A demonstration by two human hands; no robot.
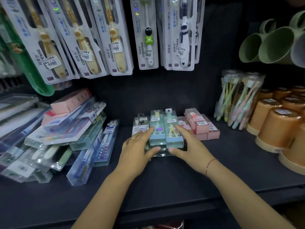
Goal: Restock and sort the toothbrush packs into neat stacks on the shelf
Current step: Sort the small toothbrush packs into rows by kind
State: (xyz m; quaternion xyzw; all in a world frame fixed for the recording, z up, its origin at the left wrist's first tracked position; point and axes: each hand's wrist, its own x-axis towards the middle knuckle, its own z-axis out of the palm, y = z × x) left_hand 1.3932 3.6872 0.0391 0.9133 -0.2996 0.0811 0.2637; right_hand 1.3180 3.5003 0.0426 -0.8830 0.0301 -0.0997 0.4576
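Two small stacks of clear pale-blue toothbrush packs [165, 129] lie side by side in the middle of the dark shelf [165, 176]. My left hand [140, 146] grips the left side of them, fingers along the top and thumb at the front edge. My right hand [186, 146] grips the right side the same way. A white "soft toothbrush" pack [140, 124] lies behind my left hand. Pink toothbrush boxes [201, 126] are stacked just right of the blue packs.
An untidy heap of long clear toothbrush packs [54, 138] fills the left of the shelf. Carded children's toothbrushes [115, 35] hang above. On the right stand bagged toothbrush bundles [239, 98], orange cups [277, 128] and green mugs [272, 43].
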